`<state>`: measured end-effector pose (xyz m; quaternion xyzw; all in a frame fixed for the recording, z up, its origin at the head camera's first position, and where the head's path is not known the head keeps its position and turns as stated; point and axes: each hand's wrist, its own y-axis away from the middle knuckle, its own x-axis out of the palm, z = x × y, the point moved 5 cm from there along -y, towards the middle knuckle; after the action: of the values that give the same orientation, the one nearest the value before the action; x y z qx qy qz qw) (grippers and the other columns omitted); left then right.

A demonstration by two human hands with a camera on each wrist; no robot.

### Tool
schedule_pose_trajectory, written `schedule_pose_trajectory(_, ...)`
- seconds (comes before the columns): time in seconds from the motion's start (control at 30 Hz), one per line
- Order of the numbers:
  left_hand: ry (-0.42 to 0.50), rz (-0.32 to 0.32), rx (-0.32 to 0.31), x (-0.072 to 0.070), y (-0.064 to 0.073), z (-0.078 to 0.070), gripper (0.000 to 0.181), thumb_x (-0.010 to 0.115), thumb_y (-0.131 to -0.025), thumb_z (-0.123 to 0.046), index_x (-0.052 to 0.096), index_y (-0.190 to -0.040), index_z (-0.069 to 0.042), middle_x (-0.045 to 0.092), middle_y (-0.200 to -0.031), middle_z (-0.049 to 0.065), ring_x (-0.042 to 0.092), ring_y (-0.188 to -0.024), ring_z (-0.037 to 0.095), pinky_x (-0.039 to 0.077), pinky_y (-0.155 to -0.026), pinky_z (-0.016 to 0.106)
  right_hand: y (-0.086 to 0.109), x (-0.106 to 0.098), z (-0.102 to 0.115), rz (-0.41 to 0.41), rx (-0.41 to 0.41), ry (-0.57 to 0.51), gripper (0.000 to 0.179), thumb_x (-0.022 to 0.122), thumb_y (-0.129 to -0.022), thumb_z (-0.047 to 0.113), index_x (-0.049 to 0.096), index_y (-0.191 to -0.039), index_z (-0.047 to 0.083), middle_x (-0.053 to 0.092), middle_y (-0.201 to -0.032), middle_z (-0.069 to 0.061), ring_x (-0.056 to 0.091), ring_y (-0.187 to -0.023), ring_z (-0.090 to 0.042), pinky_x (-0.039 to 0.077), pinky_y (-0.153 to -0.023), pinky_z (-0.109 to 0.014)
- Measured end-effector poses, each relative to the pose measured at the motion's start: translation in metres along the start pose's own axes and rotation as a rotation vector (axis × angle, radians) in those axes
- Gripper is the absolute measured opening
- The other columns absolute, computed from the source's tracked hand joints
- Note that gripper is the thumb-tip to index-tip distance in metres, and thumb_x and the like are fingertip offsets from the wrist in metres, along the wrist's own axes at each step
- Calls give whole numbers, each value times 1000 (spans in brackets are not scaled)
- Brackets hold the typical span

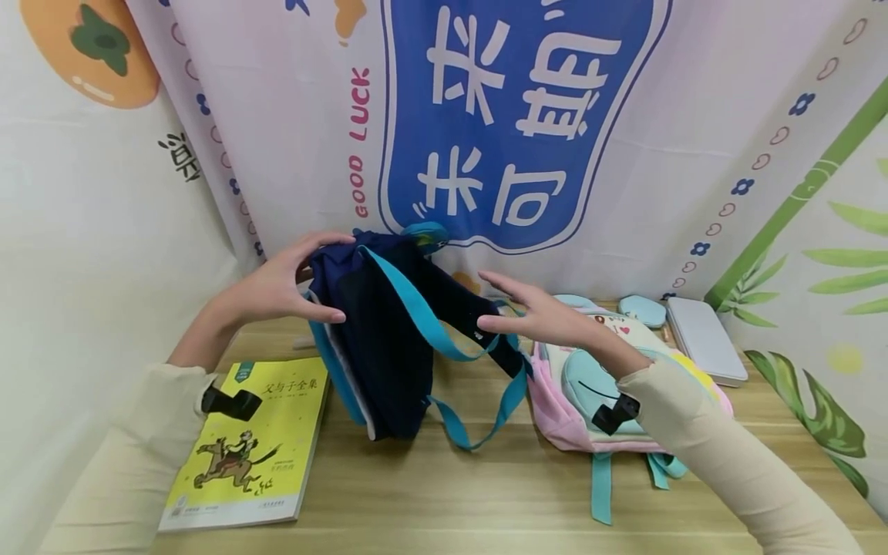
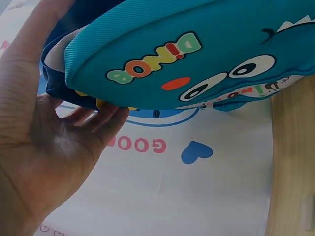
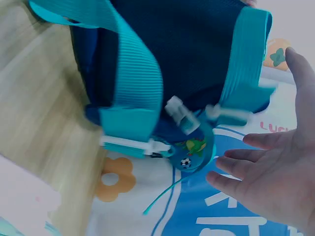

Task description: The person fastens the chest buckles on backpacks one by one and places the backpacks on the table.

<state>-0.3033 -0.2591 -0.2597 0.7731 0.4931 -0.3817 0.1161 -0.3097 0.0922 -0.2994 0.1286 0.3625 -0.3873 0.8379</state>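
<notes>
A navy and teal children's backpack [image 1: 388,331] stands tilted in the head view, its teal straps [image 1: 454,428] hanging to the right. My left hand [image 1: 287,281] grips its upper left part between thumb and fingers. In the left wrist view, the teal front panel [image 2: 197,59] shows a cartoon face and letters; some of the left fingers are hidden behind the bag. My right hand [image 1: 537,312] is beside the straps, fingers extended and holding nothing. The right wrist view shows this hand [image 3: 270,162] apart from the bag, near a round dinosaur tag [image 3: 193,150].
A yellow book [image 1: 257,439] lies on the wooden table [image 1: 486,493] at the left. Under my right forearm is a pink and mint backpack [image 1: 562,416]. Behind it are a white box [image 1: 704,339] and a small light-blue case [image 1: 641,310]. A printed cloth [image 1: 298,154] hangs at the back.
</notes>
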Motion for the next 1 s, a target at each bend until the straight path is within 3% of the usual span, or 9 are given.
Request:
schedule_pose_trajectory(0.27,10,-8,6,-1,3,1,93,88,-78,-14,38,-155,-24,25,-166,4,32,-147,34,29,-114,70,9,15,-25,40,54,-45,86,63,-96,54,19,-164,25,20,-170,-3,23,-157,-29,26,-123,-56)
schedule_pose_trajectory(0.6,0,-12,-25,-3,9,10,93,88,-79,-14,37,-155,-29,29,-162,0,45,-134,26,39,-112,62,11,40,-39,125,6,-182,91,67,-97,43,15,-164,9,20,-170,-14,20,-157,-35,23,-123,-57)
schedule_pose_trajectory(0.7,-23,-17,-31,-3,12,11,94,89,-78,-16,37,-155,-29,29,-163,1,42,-136,26,37,-112,63,10,49,-39,146,7,-194,94,70,-95,44,15,-164,9,19,-170,-13,21,-156,-35,24,-123,-57)
schedule_pose_trajectory(0.87,-70,-25,-66,-2,16,14,96,91,-75,-24,38,-154,-30,29,-163,5,28,-148,35,23,-112,75,7,66,-40,186,5,-201,100,74,-91,48,16,-164,12,18,-171,-11,24,-156,-34,26,-123,-56)
schedule_pose_trajectory(1.0,-49,-11,-79,5,18,17,96,91,-76,-24,37,-155,-28,29,-163,5,31,-147,37,26,-113,74,5,79,-41,224,12,-187,105,77,-87,53,16,-165,17,19,-171,-6,25,-155,-30,28,-122,-55)
